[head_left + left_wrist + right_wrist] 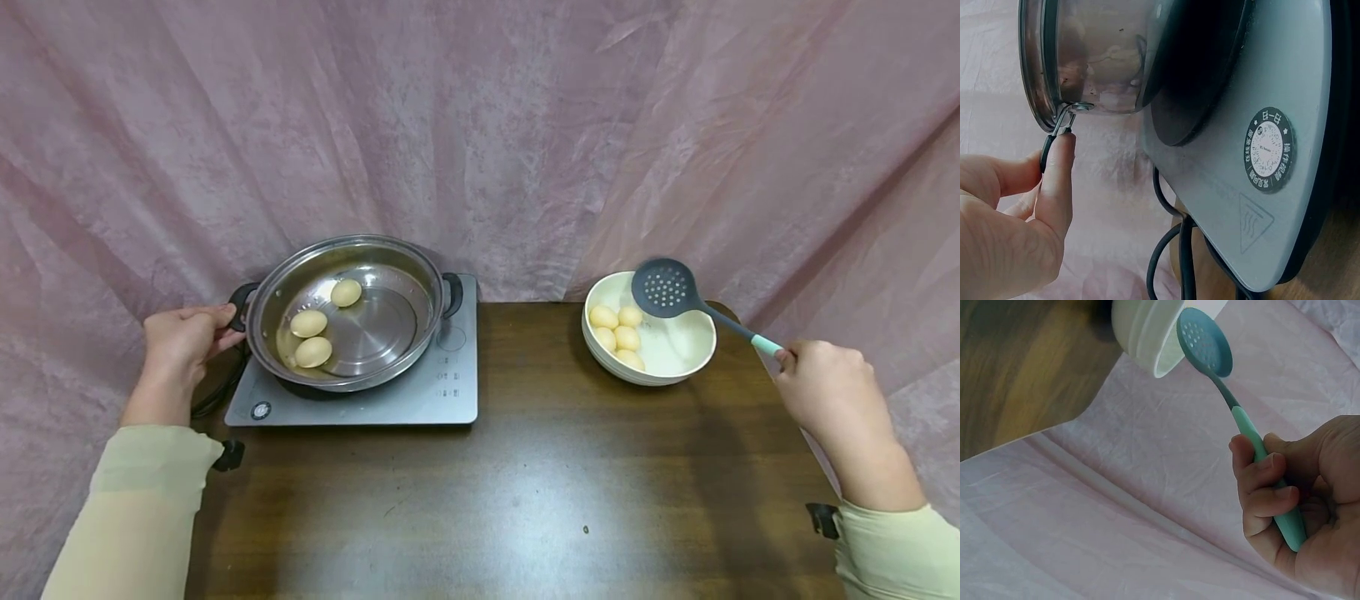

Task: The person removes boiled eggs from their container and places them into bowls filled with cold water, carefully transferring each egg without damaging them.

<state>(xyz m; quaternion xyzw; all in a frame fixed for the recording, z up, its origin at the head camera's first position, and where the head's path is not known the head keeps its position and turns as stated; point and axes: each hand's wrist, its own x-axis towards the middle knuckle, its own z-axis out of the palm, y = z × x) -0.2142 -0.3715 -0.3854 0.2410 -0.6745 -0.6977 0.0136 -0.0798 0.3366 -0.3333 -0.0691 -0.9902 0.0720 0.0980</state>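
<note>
My left hand (180, 339) pinches the black left handle (1047, 149) of a wide steel pot (375, 379), thumb and fingers on either side of it. Three pale eggs (312, 352) sit in the pot toward its left and back. With my right hand (834, 398) I grip the mint-green handle (1291, 528) of a slotted skimmer; its grey perforated head (664, 287) is over the back right of a cream bowl (682, 367). Several peeled-looking eggs (627, 337) lie in the bowl's left side. Nothing shows on the skimmer's head.
The pot stands on a silver induction cooktop (420, 408) on a brown wooden table (525, 483). A black cable (1187, 262) runs behind the cooktop's left side. Pink cloth (487, 150) hangs close behind, and the bowl is near the table's right edge.
</note>
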